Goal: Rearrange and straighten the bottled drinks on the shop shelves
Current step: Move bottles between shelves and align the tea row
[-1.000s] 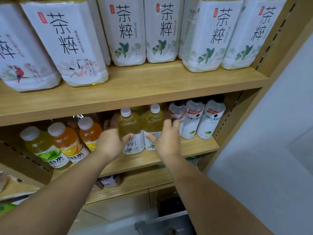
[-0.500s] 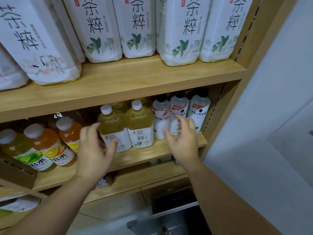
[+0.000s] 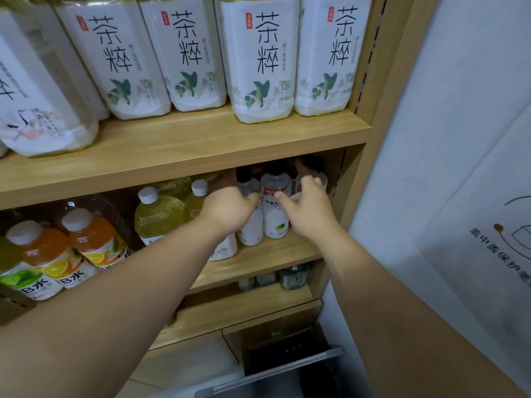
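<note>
Three small white-labelled bottles with dark caps stand at the right end of the middle shelf [image 3: 275, 255]. My left hand [image 3: 230, 209] curls round the leftmost white bottle [image 3: 249, 193] near its shoulder. My right hand [image 3: 309, 206] wraps round the rightmost white bottle [image 3: 322, 179], which it mostly hides. The middle white bottle [image 3: 275, 205] stands free between the two hands. Two yellow-green tea bottles [image 3: 156, 216] with white caps stand just left of my left forearm.
Orange and lime juice bottles [image 3: 86, 237] fill the shelf's left part. Large white tea bottles [image 3: 258, 61] line the upper shelf [image 3: 178, 145]. The wooden upright [image 3: 373, 116] and a white wall [image 3: 459, 124] close the right side. Below are small green bottles [image 3: 293, 278] and a grey bin [image 3: 275, 372].
Both hands left the two green tea bottles and moved right and deeper into the shelf, onto the outer white bottles. The camera has shifted right and closer.
</note>
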